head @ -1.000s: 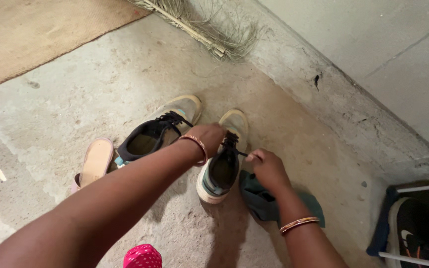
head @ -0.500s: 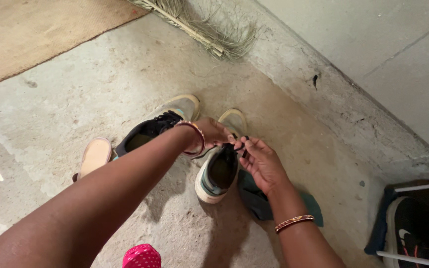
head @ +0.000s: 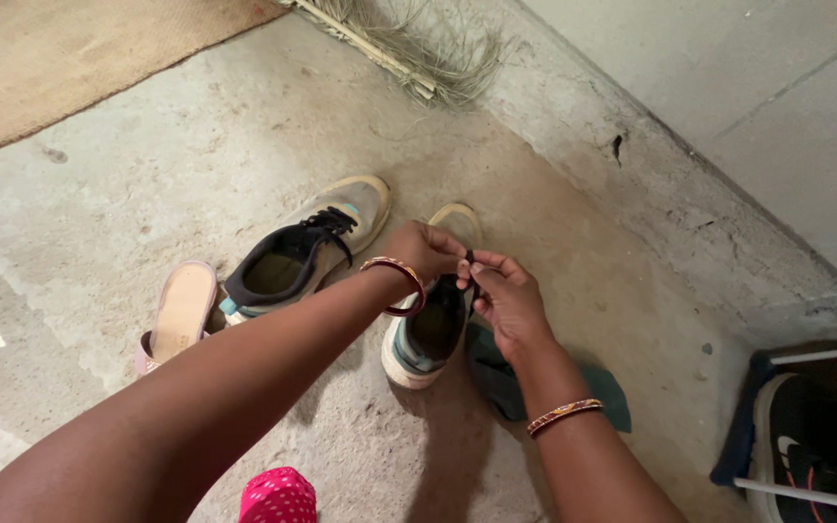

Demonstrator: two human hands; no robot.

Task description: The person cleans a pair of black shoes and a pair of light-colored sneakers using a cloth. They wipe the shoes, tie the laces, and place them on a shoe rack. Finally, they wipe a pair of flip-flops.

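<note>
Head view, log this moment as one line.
left hand: pinching black lace | right hand: pinching same lace | sneaker: on concrete floor | second sneaker: beside, untouched

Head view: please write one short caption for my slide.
Both hands, left hand and right hand, pinch the black lace above a beige sneaker on a concrete floor.

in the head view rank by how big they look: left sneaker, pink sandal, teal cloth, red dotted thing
1. left sneaker
2. teal cloth, partly hidden, so unsure
3. pink sandal
4. red dotted thing, cut off by the frame
</note>
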